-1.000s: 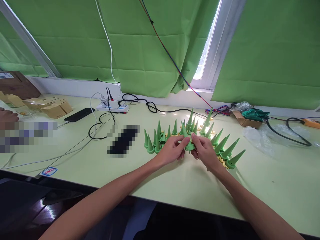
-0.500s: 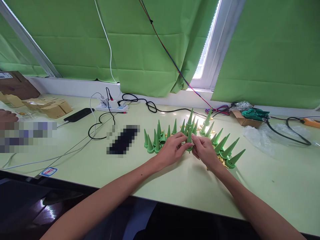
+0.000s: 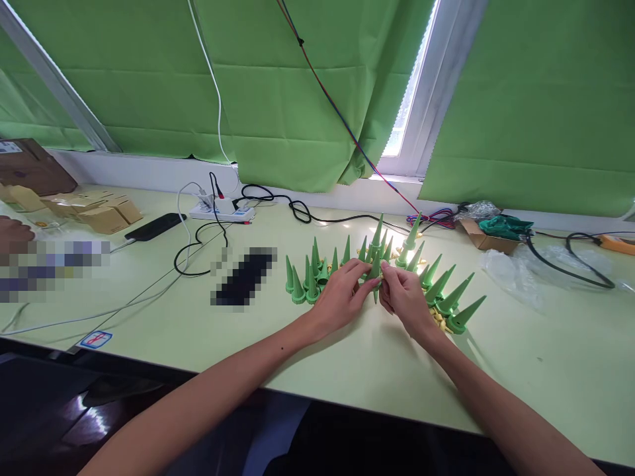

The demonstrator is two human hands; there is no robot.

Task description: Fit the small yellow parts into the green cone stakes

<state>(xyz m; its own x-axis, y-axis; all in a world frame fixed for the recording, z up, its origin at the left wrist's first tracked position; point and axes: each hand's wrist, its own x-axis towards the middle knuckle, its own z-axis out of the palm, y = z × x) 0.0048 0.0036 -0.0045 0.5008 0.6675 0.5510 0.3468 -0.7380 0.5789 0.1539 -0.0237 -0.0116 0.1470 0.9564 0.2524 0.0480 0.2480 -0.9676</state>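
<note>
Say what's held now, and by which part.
One green cone, pinched in the fingers of both the left hand and right hand, around its wider part below the tip. Fingers partly hide the exact contacts.

Cones [image 3: 458, 317] beyond the hands [image 3: 374, 291]

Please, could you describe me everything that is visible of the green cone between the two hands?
The green cone narrows to a point, which is upward, and looks like matte plastic. Fingers of the left hand and the right hand hold it from both sides and hide much of its lower part. A green pointed piece shows below the fingers; whether it belongs to the cone, I cannot tell. Other green cones stand behind and to both sides.
</note>
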